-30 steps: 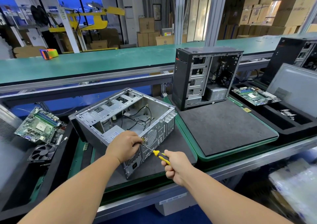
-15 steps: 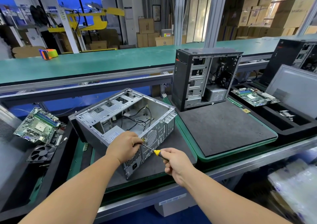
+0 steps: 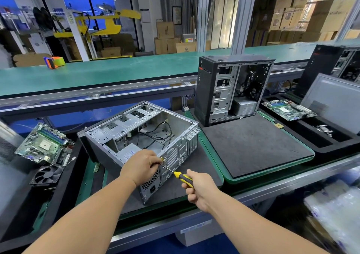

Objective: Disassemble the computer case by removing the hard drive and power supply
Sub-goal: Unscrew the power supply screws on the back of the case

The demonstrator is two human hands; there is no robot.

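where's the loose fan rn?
Head view, lower left: the fan lies in the black tray, just in front of the green motherboard, left of the open silver case.

case point(image 3: 124, 135) silver-grey | screwdriver point(image 3: 183, 178) yellow-black | motherboard point(image 3: 43, 144) green | mat point(image 3: 251, 146) dark grey, green-edged

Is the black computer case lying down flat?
No, the black computer case stands upright on the dark mat.

Grey computer case point(image 3: 136, 135) on its side, open top, power supply point(image 3: 127, 153) inside near corner
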